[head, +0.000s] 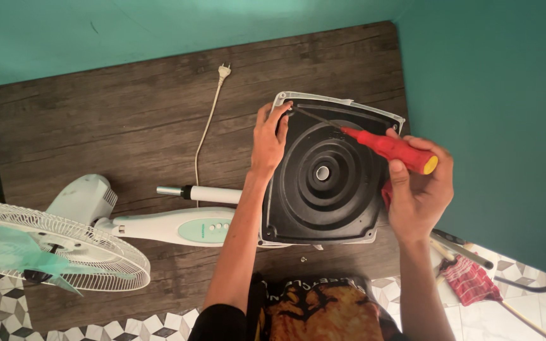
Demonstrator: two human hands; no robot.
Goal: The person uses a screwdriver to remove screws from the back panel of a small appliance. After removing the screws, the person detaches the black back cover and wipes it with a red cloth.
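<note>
Right hand (419,189) grips the red screwdriver (390,148) tight, tip at the black fan base (323,208) corner. Left hand (268,140) lies open, fingers steadying that base.

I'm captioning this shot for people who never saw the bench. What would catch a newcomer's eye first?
The red screwdriver with a yellow cap in the right hand stands out first, its tip at the far left corner of the black square fan base, which the left hand steadies. Left of it on the wooden table lies the white fan head with pale green blades.
</note>
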